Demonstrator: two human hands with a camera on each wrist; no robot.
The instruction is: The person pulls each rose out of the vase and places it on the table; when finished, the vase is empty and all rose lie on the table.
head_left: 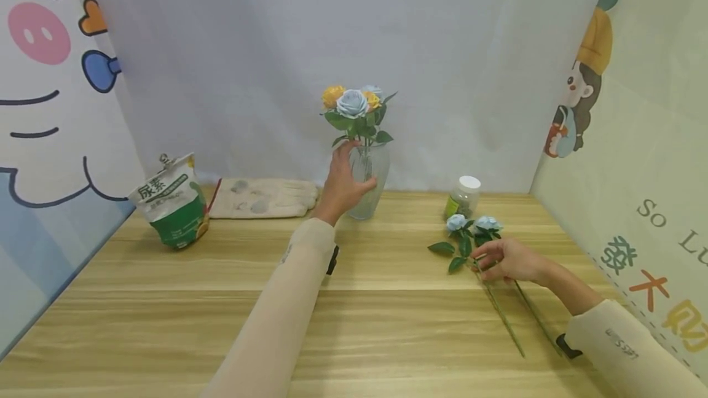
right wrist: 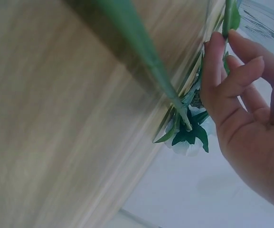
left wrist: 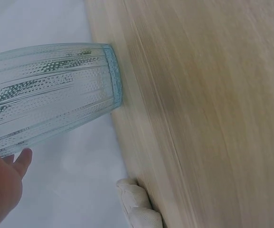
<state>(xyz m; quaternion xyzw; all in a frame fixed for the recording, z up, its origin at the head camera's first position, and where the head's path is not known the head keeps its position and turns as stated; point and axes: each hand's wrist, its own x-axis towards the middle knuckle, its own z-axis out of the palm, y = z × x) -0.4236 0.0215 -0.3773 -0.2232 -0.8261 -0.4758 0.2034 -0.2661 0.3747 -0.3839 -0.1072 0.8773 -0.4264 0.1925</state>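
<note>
Left hand: the left hand (head_left: 342, 183) is partly curled, gripping the vase from its left side, thumb across the near face, fingers up by the rim.
Glass vase: the glass vase (head_left: 367, 202) stands upright at the tabletop's far side, well left of the right hand.
Bouquet: blue and yellow roses (head_left: 351, 104) with leaves rise from the vase, above the left hand.
Loose flowers: the left blue rose (head_left: 456, 222) has its stem pinched in the right hand; the right blue rose (head_left: 488, 223) is close beside it.
Right hand: the right hand (head_left: 511, 261) is nearly closed, thumb and fingers on that stem.
Tabletop: the wood-grained tabletop (head_left: 387, 336) carries, along its far side, a clipped white-and-green bag (head_left: 179, 226), a cream glove (head_left: 260, 198) and a white-lidded jar (head_left: 460, 201).
Walls: cartoon-printed left wall (head_left: 39, 33), plain pale far wall (head_left: 249, 66), greenish right wall (head_left: 636, 158) with a cartoon figure and lettering.
</note>
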